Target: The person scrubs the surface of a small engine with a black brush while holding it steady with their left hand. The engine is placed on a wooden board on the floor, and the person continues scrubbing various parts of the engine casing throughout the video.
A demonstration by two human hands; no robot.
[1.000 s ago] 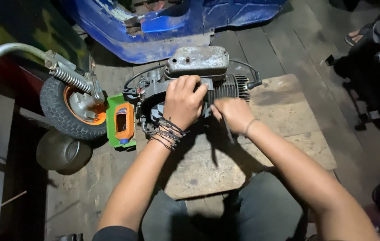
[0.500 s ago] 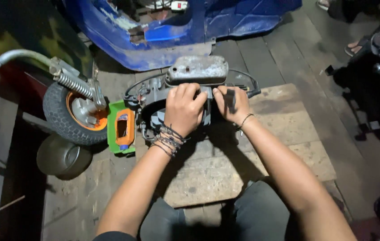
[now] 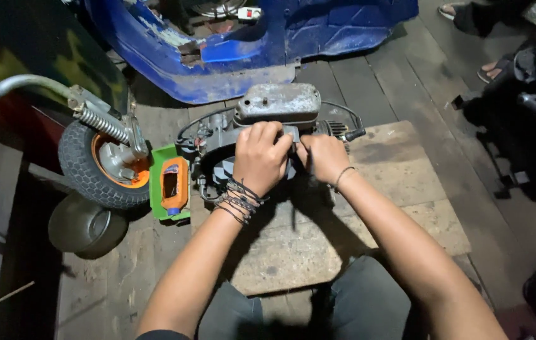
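Observation:
A small dark engine (image 3: 217, 141) with a grey metal cover (image 3: 277, 102) rests on a wooden board (image 3: 400, 189) on the floor. My left hand (image 3: 260, 157), with several cord bracelets at the wrist, lies closed over the engine's round front part. Just to its right, my right hand (image 3: 323, 157) is pressed against the engine, its fingers curled; what they hold is hidden. Black cables (image 3: 350, 123) run from the engine's right end.
A scooter wheel (image 3: 101, 167) with orange rim and spring fork stands left, with an orange bottle (image 3: 173, 182) on a green tray beside it. A blue scooter body (image 3: 249, 44) lies behind. A dark round pot (image 3: 85, 226) sits lower left. Another person's feet (image 3: 488, 69) appear upper right.
My right hand has slid left along the engine, closer to my left hand. My left hand stays on the engine's front. The view has shifted slightly.

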